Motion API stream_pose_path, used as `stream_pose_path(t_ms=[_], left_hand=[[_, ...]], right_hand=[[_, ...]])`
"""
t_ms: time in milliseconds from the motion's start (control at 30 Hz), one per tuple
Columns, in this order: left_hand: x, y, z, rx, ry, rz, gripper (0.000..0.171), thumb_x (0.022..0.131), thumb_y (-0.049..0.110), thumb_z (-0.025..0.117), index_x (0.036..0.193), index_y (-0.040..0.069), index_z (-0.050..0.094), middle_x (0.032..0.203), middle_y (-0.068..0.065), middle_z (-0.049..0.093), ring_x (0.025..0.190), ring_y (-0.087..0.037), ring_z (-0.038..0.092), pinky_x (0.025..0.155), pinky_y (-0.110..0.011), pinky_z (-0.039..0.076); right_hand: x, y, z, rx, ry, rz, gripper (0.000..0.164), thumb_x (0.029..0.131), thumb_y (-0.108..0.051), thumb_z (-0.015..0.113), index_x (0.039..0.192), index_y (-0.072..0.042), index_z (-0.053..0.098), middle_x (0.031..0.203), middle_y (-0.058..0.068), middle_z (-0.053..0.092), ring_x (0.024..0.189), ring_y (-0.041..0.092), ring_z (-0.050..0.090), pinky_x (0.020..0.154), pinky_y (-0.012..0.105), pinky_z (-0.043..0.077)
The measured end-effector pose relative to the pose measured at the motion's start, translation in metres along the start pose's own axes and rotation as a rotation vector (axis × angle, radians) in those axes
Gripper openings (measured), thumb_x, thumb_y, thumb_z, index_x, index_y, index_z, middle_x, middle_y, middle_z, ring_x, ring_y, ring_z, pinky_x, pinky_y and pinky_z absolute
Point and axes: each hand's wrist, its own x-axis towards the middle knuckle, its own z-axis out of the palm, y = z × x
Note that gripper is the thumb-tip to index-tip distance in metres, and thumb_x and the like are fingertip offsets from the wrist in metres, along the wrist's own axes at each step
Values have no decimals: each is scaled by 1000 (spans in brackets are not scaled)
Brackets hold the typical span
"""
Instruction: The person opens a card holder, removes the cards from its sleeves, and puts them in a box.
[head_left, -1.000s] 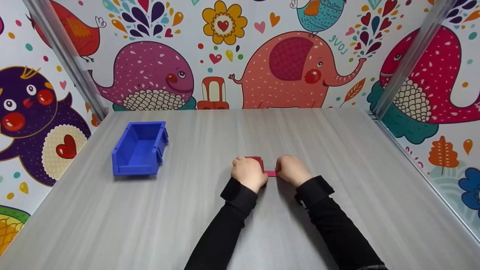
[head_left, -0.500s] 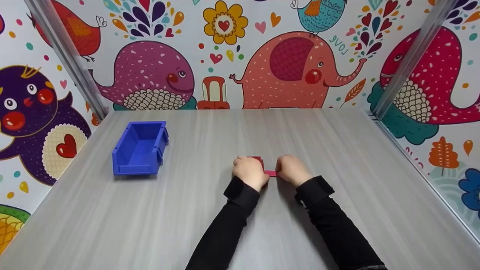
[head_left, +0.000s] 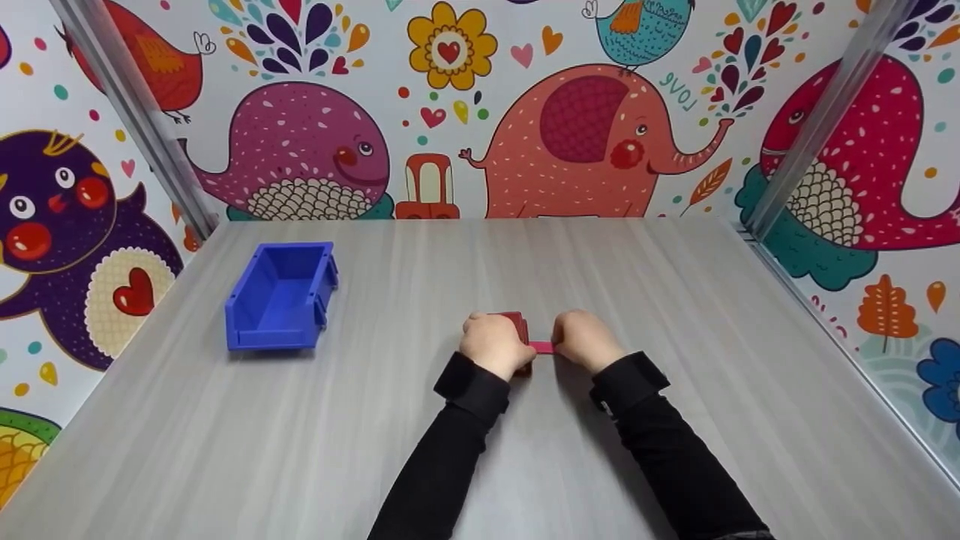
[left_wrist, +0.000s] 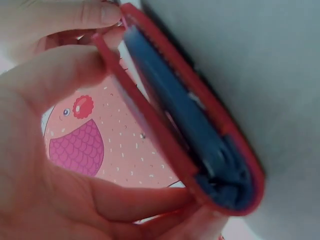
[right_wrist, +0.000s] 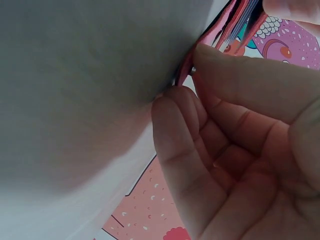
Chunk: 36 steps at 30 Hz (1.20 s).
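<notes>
Near the middle of the table, a red wallet [head_left: 517, 322] sits under my left hand [head_left: 491, 345], which covers most of it. In the left wrist view the thumb and fingers curl about the wallet [left_wrist: 145, 117], whose cover stands partly apart around a dark blue inside [left_wrist: 185, 107]. A pinkish-red strap [head_left: 541, 348] runs from the wallet's right side to my right hand [head_left: 587, 341]. That hand pinches the strap's end between thumb and curled finger; the right wrist view shows a small metal snap [right_wrist: 192, 71] there.
A blue plastic bin [head_left: 281, 300] stands at the back left of the grey table [head_left: 420, 270]. Printed cartoon walls [head_left: 435, 112] enclose the back and both sides, with metal posts [head_left: 829, 112] at the corners.
The left hand and wrist have shifted slightly left, and more of the wallet's near edge shows. The right hand stays in place on the strap.
</notes>
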Motion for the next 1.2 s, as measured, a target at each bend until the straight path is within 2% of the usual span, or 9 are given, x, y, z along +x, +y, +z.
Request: stream_pose_path(t_ms=[100,233,367,433,533,667,833,1033,1200], left_hand=[[0,-5,-3,-71,-27,13,52,73,45,78,95,-1,72,92,-18,60,83,-30,58,64,-38,52],[2,-15,-8,-166,-63,49,37,74,39,74,85,3,72,86,-14,62,84,-32,59,68,-40,51],[4,-25,-13,-269,-90,69,30,74,37,71,72,8,68,74,-8,61,76,-28,59,63,-38,49],[5,-30,-16,-333,-108,67,30,74,38,71,70,8,67,71,-6,60,71,-25,58,60,-35,48],[6,-37,-19,-422,-140,61,31,75,37,70,73,6,68,71,-4,62,68,-22,58,60,-32,47],[7,-46,-22,-528,-194,60,36,78,35,68,86,0,70,81,-8,67,74,-21,59,68,-32,49],[10,-56,-24,-572,-240,71,42,82,37,65,91,-4,68,84,-10,66,76,-22,58,71,-34,49],[10,-63,-26,-605,-230,90,28,80,33,60,74,5,62,74,-5,57,69,-20,50,62,-29,42],[9,-70,-29,-697,-254,56,24,84,29,59,70,10,53,71,-3,50,67,-19,46,58,-26,36]], right_hand=[[0,0,0,7,5,1,10,69,4,75,71,-2,66,69,8,62,68,30,60,67,41,51],[0,0,0,8,-1,13,10,70,3,75,71,-3,66,70,7,62,68,28,59,66,41,51],[1,0,0,4,-8,25,10,70,1,75,72,-4,67,71,8,62,69,28,59,66,40,51],[1,1,0,7,-8,19,10,69,1,75,71,-4,67,71,7,63,69,28,60,65,40,51],[1,2,1,12,-9,16,10,68,1,75,71,-4,67,71,7,62,70,28,60,66,41,51],[2,3,1,9,-6,14,11,68,2,76,71,-4,66,70,7,62,69,29,60,66,41,51],[1,2,2,7,-2,8,11,68,2,76,70,-4,66,69,6,62,69,29,59,66,41,50],[1,1,2,11,-13,24,10,69,2,75,71,-4,67,70,6,62,69,28,58,66,41,50],[1,0,2,17,-26,45,9,72,3,74,74,-3,68,72,7,63,70,27,59,67,40,51]])
